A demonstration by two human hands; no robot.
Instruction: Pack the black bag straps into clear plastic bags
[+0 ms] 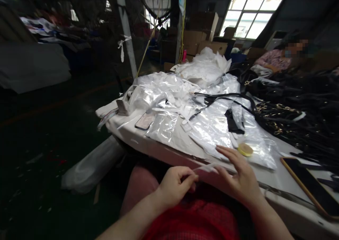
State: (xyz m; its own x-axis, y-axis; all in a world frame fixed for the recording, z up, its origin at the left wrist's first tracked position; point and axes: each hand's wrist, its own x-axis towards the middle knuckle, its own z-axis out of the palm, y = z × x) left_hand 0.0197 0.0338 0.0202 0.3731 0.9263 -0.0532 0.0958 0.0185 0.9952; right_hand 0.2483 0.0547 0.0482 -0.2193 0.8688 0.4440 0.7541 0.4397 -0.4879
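My left hand (177, 184) is closed in a pinch in front of the table's edge, over my lap. A thin whitish, see-through strip (208, 168) runs from its fingertips toward my right thumb. My right hand (239, 176) has its fingers spread, and I cannot tell whether the thumb touches the strip. Just beyond those fingers sits a yellow tape roll (245, 149) on clear plastic bags (212, 130). The fingertips of my left hand partly hide the strip's end.
A phone in an orange case (309, 187) lies at the right edge of the white table (153, 144). Another phone (144, 121) rests on the left. Black straps with gold clasps (280, 112) are heaped at right, near a seated person (275, 59). A metal post (126, 31) stands behind.
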